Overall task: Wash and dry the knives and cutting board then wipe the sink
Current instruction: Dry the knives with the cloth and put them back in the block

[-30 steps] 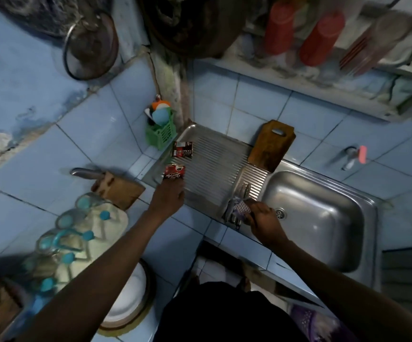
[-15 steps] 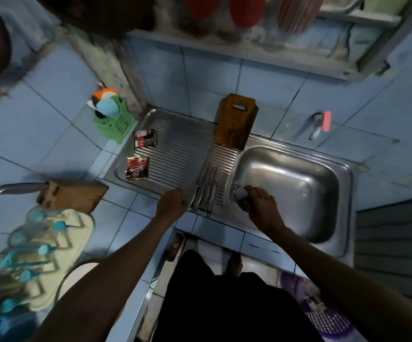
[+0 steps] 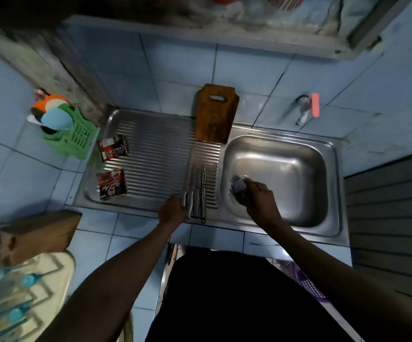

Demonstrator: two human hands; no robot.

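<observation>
The steel sink [image 3: 296, 174] has a ribbed drainboard [image 3: 158, 156] on its left. Several steel knives [image 3: 197, 193] lie side by side at the drainboard's right end. A brown wooden cutting board [image 3: 214, 114] leans against the blue tiled wall behind them. My right hand [image 3: 259, 198] grips a checked cloth [image 3: 237, 187] inside the basin, near its left wall. My left hand [image 3: 171, 209] rests on the drainboard's front edge, just left of the knife handles; its fingers are hidden from me.
Two sachet packets [image 3: 112, 183] [image 3: 113, 146] lie on the drainboard's left part. A green basket [image 3: 73, 137] with sponges stands at the left. A wooden knife block [image 3: 37, 233] sits on the tiled counter. A tap [image 3: 306, 109] juts from the wall.
My left hand left the red packet on the drainboard and came back to the front edge by the knives. My right hand carried the cloth from the drainboard into the basin.
</observation>
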